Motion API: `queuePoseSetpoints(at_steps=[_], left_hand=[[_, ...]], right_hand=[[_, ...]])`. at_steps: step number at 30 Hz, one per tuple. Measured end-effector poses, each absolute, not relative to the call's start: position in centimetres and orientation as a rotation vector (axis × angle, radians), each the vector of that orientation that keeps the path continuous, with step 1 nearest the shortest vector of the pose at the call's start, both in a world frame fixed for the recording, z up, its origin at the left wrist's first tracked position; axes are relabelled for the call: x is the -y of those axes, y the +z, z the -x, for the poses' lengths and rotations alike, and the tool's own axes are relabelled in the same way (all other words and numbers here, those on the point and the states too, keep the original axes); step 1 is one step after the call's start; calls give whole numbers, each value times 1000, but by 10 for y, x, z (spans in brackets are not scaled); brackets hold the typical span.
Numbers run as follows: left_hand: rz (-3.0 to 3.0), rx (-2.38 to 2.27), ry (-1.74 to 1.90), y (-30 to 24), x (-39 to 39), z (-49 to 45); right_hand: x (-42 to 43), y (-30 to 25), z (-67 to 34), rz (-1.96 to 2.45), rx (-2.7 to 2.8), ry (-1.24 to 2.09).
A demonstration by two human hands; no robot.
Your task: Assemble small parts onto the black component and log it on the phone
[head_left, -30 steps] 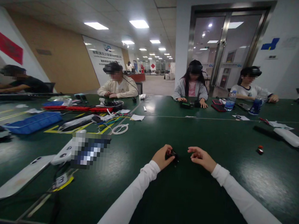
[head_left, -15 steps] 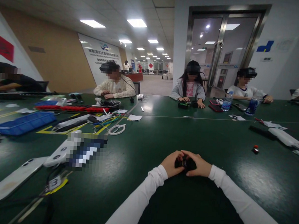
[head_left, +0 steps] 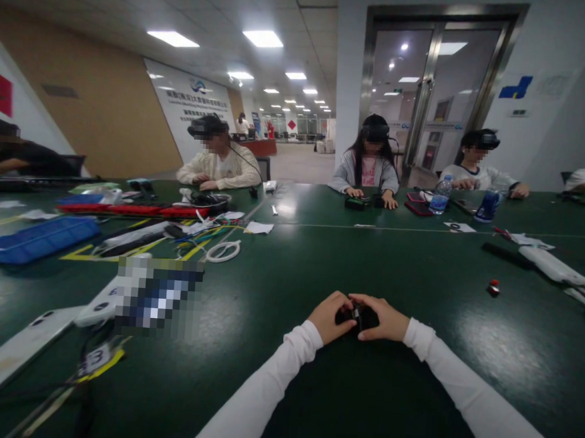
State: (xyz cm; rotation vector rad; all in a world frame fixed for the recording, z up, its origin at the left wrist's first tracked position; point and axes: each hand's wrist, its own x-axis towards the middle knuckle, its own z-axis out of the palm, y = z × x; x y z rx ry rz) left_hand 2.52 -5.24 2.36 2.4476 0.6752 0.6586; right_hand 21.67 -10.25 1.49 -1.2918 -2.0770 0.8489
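Both hands meet around a small black object [head_left: 367, 319] low over the green table, in front of me. My left hand [head_left: 332, 316] closes on its left side, thumb and fingers bent round it. From the other side my right hand [head_left: 388, 318] grips it, with the thumb below and the fingers across the top. A small pale, shiny bit shows in the middle of the black object. Its kind I cannot make out, since the fingers cover much of it. A small red and white item [head_left: 493, 288] lies on the table to the right of my hands.
On the left are a white jointed arm [head_left: 23, 347], a blue tray [head_left: 35, 238], cables and a white cable coil [head_left: 223, 251]. Across the green table [head_left: 309, 260] sit several people. A water bottle [head_left: 440, 194] and a blue bottle [head_left: 488, 206] stand at the far right.
The view has shifted slightly, so things sit a little further left. My hands stay around the black object; its shiny middle part shows more plainly now.
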Motion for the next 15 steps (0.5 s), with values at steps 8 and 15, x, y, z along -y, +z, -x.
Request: queuePoseSetpoints(at_steps=[8,15], left_hand=[[-2431,-699,672,25,54,-25],[-2443,-715,651,26,54,-24]], right_hand=[[102,18,-220,1210,2060,945],[100,14,-219,1178,1991,982]])
